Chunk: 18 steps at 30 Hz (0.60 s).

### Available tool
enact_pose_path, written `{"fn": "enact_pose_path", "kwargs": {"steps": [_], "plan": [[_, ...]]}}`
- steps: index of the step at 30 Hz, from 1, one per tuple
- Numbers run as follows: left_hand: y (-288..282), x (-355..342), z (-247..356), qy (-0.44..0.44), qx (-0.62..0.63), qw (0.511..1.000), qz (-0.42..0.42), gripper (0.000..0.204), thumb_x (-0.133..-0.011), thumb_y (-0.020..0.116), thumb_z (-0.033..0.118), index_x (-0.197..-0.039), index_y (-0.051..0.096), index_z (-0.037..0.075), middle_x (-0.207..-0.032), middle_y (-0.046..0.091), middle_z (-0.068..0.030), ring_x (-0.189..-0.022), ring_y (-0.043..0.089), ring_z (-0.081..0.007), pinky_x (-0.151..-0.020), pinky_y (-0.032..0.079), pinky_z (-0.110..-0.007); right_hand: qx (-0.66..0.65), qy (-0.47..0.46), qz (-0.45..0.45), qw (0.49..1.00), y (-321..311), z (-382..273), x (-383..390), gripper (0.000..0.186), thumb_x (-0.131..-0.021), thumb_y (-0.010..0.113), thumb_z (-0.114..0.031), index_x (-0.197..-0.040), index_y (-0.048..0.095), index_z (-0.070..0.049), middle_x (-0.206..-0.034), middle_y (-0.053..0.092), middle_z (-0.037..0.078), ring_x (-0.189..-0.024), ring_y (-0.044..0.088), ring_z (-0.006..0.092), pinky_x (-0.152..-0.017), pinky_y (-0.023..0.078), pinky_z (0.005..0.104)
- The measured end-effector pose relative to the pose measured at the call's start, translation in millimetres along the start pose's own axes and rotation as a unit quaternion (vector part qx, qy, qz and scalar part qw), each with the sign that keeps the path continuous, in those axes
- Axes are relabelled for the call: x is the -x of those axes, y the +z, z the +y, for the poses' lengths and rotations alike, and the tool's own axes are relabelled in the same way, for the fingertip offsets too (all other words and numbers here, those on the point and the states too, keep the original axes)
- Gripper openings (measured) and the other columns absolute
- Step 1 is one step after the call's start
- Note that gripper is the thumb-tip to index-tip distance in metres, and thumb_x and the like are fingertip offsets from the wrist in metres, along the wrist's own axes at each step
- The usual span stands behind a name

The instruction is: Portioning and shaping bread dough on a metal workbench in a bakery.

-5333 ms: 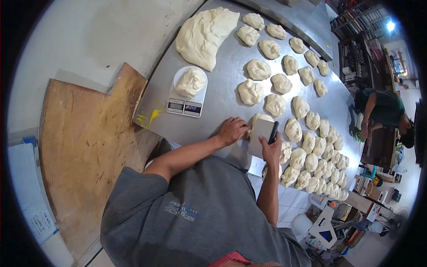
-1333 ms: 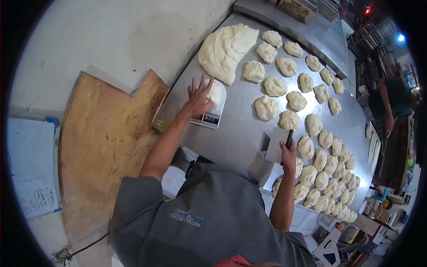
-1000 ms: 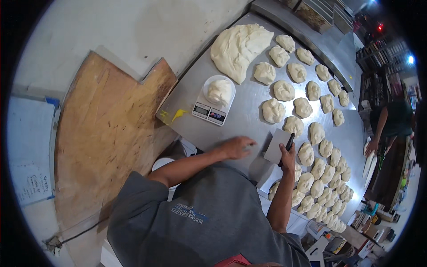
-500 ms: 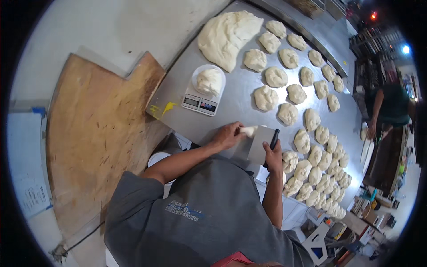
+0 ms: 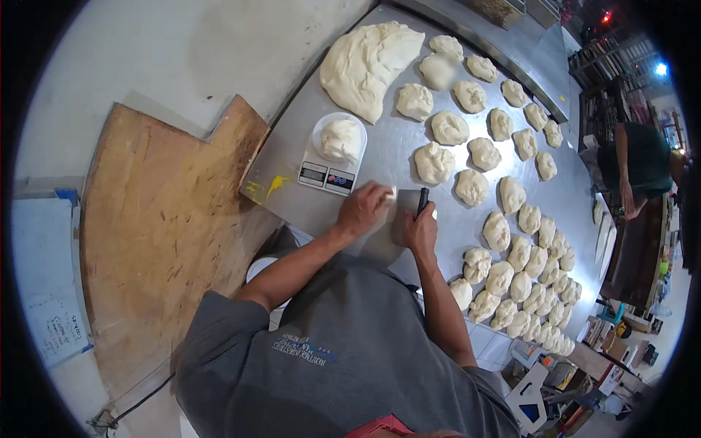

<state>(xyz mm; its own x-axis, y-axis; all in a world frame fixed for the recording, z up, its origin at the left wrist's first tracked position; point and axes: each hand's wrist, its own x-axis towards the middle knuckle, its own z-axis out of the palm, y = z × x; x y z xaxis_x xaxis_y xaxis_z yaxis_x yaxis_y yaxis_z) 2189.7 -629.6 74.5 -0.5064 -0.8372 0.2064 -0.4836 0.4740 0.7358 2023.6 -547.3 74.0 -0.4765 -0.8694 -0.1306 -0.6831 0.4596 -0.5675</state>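
Observation:
My right hand (image 5: 421,232) grips a dough scraper by its black handle (image 5: 423,200); the blade is turned so that little of it shows. A small whitish spot shows beside that hand's fingers. My left hand (image 5: 363,209), slightly smeared by motion, has its fingers closed on a small piece of dough (image 5: 393,193), of which only a bit shows. Just beyond the left hand is a white kitchen scale (image 5: 315,173) bearing a lump of dough (image 5: 340,139). A large mass of dough (image 5: 369,64) lies at the far left of the steel table (image 5: 380,157).
Many dough portions (image 5: 471,187) are spread over the table's middle and right, packed closely at the near right (image 5: 537,301). A worn wooden board (image 5: 164,233) stands to the left. At the far right a person (image 5: 637,164) in a dark top is beside the table.
My left hand has moved up and left, nearer the scale, with the dough piece. My right hand and the scraper have shifted left, and the blade has turned from broad side to nearly edge-on.

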Motion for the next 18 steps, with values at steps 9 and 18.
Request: {"fn": "enact_pose_path", "kwargs": {"steps": [9, 18], "plan": [[-100, -73, -56, -0.021, -0.229, 0.949, 0.217, 0.039, -0.09, 0.064, 0.009, -0.128, 0.069, 0.008, -0.116, 0.066, -0.0087, -0.108, 0.06, -0.0307, -0.097, 0.046, -0.045, -0.104, 0.002, -0.022, 0.994, -1, 16, -11, 0.035, -0.095, 0.068, -0.022, -0.112, 0.048, 0.002, -0.085, 0.064, 0.027, -0.068, 0.061, 0.0439, -0.066, 0.05, 0.0515], [-8, -20, 0, 0.059, 0.078, 0.995, 0.008, 0.038, -0.088, 0.06, 0.006, -0.125, 0.069, 0.005, -0.121, 0.067, -0.0154, -0.11, 0.062, -0.0321, -0.101, 0.049, -0.042, -0.445, 0.196, -0.097, 0.868, -40, 25, 1, 0.036, -0.097, 0.072, -0.022, -0.119, 0.059, 0.004, -0.098, 0.068, 0.016, -0.078, 0.064, 0.0229, -0.073, 0.054, 0.0351]]}}
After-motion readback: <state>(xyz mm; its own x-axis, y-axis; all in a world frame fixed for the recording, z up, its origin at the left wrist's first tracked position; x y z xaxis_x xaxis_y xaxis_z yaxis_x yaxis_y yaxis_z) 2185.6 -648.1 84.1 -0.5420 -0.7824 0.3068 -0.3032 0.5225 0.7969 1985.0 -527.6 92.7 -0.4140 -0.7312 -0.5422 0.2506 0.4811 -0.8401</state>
